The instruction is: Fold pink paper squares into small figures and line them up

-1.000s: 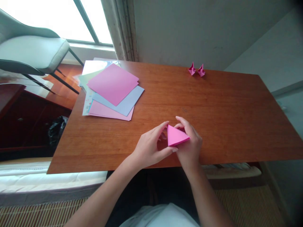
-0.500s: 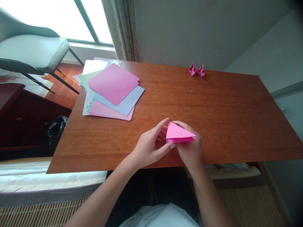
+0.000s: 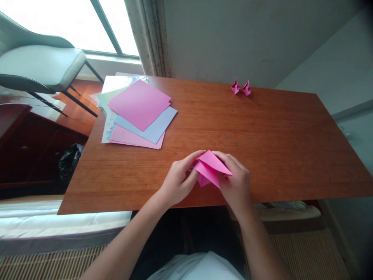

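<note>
- Bright-pink folded paper piece with pointed flaps (image 3: 214,161), lower centre of the frame, held between both hands over the near edge of the brown wooden worktop (image 3: 276,144).
- Its upper flap's long axis slants from top centre down to the right, the tip pointing across the right hand (image 3: 236,182); a second flap sits lower, apart from it at the tips.
- Left hand (image 3: 179,182): thumb and fingers clamped on the paper's left side.
- Right hand: curled round the right side, gripping it, thumb hidden beneath the flaps. Both hands touch the paper; neither is clearly nearer.
- Two small pink folded-paper figures (image 3: 246,89) stand upper right of centre; a pink square paper sheet (image 3: 140,103) lies upper left.
</note>
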Available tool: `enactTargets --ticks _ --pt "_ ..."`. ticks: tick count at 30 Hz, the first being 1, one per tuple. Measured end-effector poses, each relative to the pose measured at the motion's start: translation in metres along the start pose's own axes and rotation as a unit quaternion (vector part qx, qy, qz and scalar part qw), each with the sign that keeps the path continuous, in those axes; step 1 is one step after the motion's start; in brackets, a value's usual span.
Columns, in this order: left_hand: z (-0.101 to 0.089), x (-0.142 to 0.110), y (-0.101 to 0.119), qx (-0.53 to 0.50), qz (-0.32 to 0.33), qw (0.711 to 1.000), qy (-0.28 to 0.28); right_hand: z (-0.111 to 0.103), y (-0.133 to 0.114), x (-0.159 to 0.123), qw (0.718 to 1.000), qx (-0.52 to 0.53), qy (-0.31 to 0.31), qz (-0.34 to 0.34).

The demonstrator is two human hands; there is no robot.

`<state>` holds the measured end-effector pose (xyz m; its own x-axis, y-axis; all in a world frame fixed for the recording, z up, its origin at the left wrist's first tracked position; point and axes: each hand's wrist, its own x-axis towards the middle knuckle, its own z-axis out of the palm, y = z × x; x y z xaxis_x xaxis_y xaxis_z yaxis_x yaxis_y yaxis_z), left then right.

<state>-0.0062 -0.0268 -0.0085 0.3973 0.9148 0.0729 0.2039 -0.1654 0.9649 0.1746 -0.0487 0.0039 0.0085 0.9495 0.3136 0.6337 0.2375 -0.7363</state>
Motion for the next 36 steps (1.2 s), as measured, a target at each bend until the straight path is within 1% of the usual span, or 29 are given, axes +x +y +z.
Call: enactTargets --ticks 6,11,16,22,26,30,33,36 --pt "-0.0009 0.0018 -0.0025 -0.042 -0.012 0.998 0.033 0.0008 0.0035 -0.0004 0.999 -0.026 -0.007 -0.027" --pt "-0.0015 0.0028 -0.0028 -0.073 -0.019 0.996 0.037 0.0020 0.0009 0.0019 0.999 -0.027 0.001 -0.024" --pt "-0.0010 0.0023 -0.0034 -0.064 -0.007 0.997 0.040 0.0023 -0.0001 0.0018 0.999 -0.036 0.000 -0.028" --pt "-0.0002 0.0024 -0.0006 -0.044 -0.020 0.998 0.036 0.0044 0.0025 -0.0009 0.996 -0.067 -0.001 -0.056" --pt "0.0000 0.0031 0.0002 -0.070 -0.027 0.996 0.045 0.0051 0.0050 -0.0012 0.993 -0.061 -0.021 -0.100" --pt "-0.0008 0.0037 -0.0017 -0.108 -0.040 0.992 0.055 0.0039 0.0065 0.0003 0.989 -0.055 -0.039 -0.130" --pt "-0.0018 0.0046 -0.0024 -0.142 -0.052 0.987 0.059 0.0027 0.0069 0.0011 0.988 -0.056 -0.056 -0.134" --pt "-0.0027 0.0057 -0.0019 -0.169 -0.061 0.982 0.064 0.0010 0.0065 0.0015 0.987 -0.064 -0.080 -0.124"
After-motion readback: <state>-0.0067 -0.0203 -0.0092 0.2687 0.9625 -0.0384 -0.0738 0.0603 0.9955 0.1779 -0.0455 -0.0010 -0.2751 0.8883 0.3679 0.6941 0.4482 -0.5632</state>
